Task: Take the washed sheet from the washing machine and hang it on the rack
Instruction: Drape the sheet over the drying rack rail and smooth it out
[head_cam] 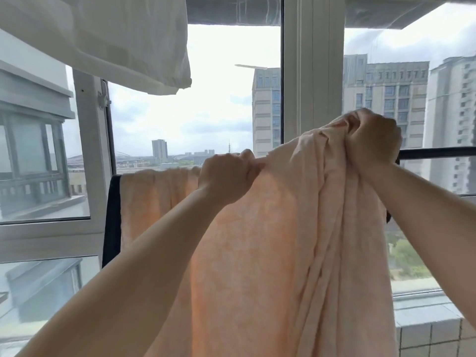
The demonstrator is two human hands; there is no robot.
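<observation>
Reaching up from the near edge of the view are two bare arms and two hands, both closed on one sheet (257, 253). It is a single pale peach cloth, softly mottled, lit from behind by the window and creased into long vertical folds on its right side. The left hand (226, 176) pinches its top edge in curled fingers at rack height. The right hand (371, 140), higher, grips a bunched wad of it in a fist. The sheet's long run hangs downward, its top edge slanting up toward the right. One black rack (438, 152) stands beyond; its top bar runs level, and the sheet's left part seems already draped over it near the rack's left corner. One white cloth (116, 37) hangs overhead, upper left. Farthest is the window frame (311, 73).
</observation>
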